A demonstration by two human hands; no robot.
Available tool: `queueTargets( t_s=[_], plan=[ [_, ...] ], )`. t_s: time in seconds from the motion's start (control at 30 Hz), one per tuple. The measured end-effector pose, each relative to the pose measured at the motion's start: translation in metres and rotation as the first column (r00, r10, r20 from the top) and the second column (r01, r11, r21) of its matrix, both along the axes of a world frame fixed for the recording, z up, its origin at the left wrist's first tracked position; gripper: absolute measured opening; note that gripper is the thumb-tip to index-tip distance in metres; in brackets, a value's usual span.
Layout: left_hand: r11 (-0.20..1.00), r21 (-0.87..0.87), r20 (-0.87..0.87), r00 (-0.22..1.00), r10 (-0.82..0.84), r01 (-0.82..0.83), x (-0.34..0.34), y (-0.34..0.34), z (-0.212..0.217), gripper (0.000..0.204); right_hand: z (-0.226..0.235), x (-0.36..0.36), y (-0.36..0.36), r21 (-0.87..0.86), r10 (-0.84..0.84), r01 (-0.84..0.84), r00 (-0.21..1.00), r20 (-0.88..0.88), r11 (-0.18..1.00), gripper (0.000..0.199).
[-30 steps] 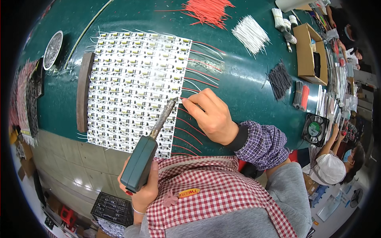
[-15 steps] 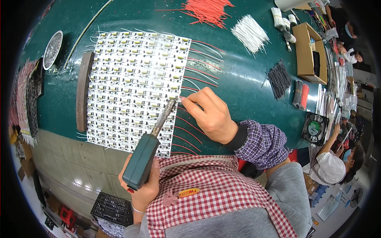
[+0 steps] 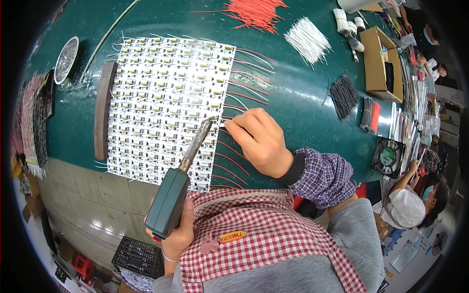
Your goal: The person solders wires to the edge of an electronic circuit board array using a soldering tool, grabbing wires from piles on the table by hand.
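My left hand (image 3: 181, 230) is wrapped round the dark green handle of a soldering iron (image 3: 168, 201), coming up from below. Its long metal barrel slants up and to the right, with the tip just over the right edge of a white circuit board panel (image 3: 195, 93). Rows of small components and thin white wires cover the panel. Past that same edge, my right hand (image 3: 261, 141) pinches a thin wire (image 3: 222, 124), whose pale end shows between fingertips and panel. Red wires (image 3: 233, 152) and white ones stick out from the panel's right side above and below my fingers.
A brown bar (image 3: 103, 112) lies along the panel's left edge. Piles of red (image 3: 256, 12), white (image 3: 308, 41) and black wires (image 3: 344, 97) lie farther off. A metal bowl (image 3: 66, 61) is at far left. Right are a cardboard box (image 3: 373, 63), a small fan (image 3: 388, 157) and a co-worker (image 3: 405, 207).
The soldering iron has drawn back slightly to the left, its tip shifting off the spot beside my right fingertips. My right hand has barely moved and keeps its pinch.
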State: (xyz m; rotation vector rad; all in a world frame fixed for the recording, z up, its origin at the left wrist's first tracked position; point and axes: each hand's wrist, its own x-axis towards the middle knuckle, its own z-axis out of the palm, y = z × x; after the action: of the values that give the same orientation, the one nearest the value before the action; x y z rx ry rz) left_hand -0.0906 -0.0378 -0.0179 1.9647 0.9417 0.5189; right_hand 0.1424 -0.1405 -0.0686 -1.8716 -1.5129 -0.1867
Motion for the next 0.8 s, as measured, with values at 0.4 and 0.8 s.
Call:
queueTargets(
  t_s=[0.4, 0.8],
  plan=[
    [0.994, -0.072, -0.052, 0.995, -0.084, 0.080, -0.010, -0.001, 0.007, 0.019, -0.003, -0.014, -0.008, -0.039, 0.039, -0.039, 0.999, -0.017, 0.998, 0.030],
    [0.992, -0.033, -0.031, 0.992, -0.122, 0.121, -0.006, 0.001, 0.004, 0.017, -0.004, -0.015, -0.007, -0.046, 0.035, -0.036, 0.999, -0.023, 0.998, 0.033]
  ],
)
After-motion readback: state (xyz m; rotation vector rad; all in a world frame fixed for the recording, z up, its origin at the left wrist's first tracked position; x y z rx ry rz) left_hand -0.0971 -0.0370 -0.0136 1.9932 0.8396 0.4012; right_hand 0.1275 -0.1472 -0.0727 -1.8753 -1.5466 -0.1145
